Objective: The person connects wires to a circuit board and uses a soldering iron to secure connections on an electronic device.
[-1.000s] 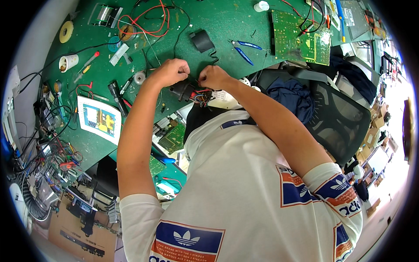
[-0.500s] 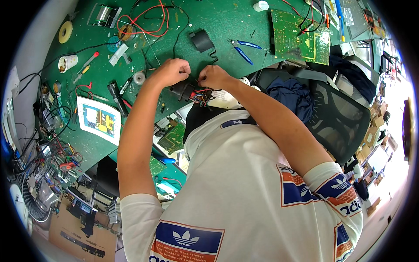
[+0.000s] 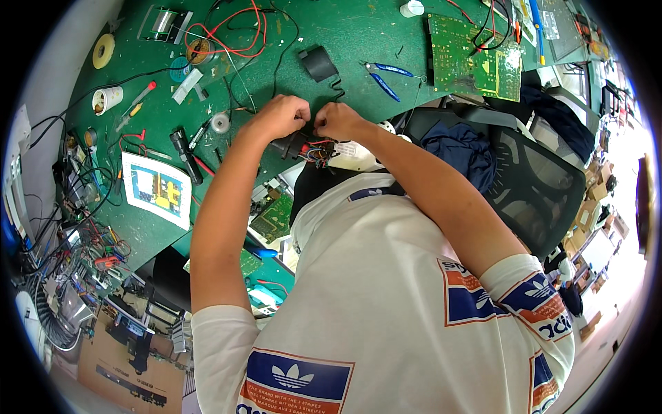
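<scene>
My left hand (image 3: 284, 116) and my right hand (image 3: 338, 121) hover close together at the bench's near edge, fingers of both pinched inward. What sits between the fingertips is too small or hidden to make out. Just below them lies an opened device with a white body (image 3: 354, 157), a bundle of coloured wires (image 3: 317, 153) and a dark round part (image 3: 291, 146) at its left end. My hands and wrists cover some of it. Beyond my fingers a curved black piece (image 3: 317, 63) rests on the green bench, a wavy black strip trailing from it towards my right hand.
Blue-handled pliers (image 3: 389, 79) and a green circuit board (image 3: 476, 58) lie at the far right. To the left are a flashlight (image 3: 185, 155), a printed sheet (image 3: 156, 190), a paper cup (image 3: 107, 101) and a solder spool (image 3: 164, 22). A mesh chair (image 3: 531, 179) stands at right.
My left hand has shifted right, nearer to my right hand and over the dark round part. My right hand has barely moved.
</scene>
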`<state>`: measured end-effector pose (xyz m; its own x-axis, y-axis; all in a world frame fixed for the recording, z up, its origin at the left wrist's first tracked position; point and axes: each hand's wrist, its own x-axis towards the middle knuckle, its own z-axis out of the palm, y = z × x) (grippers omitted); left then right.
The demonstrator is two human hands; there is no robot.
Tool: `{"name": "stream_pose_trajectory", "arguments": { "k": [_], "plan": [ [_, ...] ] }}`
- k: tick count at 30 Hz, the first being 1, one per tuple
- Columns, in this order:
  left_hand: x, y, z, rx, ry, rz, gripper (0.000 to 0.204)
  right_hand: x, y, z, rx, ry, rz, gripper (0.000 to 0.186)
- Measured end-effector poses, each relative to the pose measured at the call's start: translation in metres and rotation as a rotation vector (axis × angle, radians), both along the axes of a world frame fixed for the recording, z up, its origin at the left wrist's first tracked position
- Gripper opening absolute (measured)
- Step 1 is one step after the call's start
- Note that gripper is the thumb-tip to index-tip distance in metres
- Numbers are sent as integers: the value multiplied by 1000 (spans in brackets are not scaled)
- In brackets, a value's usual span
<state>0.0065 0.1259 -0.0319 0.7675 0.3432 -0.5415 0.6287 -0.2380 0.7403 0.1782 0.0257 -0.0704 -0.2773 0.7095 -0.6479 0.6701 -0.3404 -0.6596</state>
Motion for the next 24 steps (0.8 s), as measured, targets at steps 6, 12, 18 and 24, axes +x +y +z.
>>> {"name": "stream_pose_trajectory", "arguments": {
  "k": [6, 12, 18, 24],
  "plan": [
    [3, -2, -1, -22, -12, 46, 15, 6, 4, -2, -13, 24, 78, 20],
    [9, 0, 1, -53, 94, 3, 16, 2, 9, 5, 49, -27, 155, 18],
    [20, 2, -4, -95, 91, -37, 16, 7, 9, -1, 48, -52, 139, 18],
    [27, 3, -12, -192, 135, -98, 19, 15, 15, 0, -76, -80, 192, 21]
  ]
}}
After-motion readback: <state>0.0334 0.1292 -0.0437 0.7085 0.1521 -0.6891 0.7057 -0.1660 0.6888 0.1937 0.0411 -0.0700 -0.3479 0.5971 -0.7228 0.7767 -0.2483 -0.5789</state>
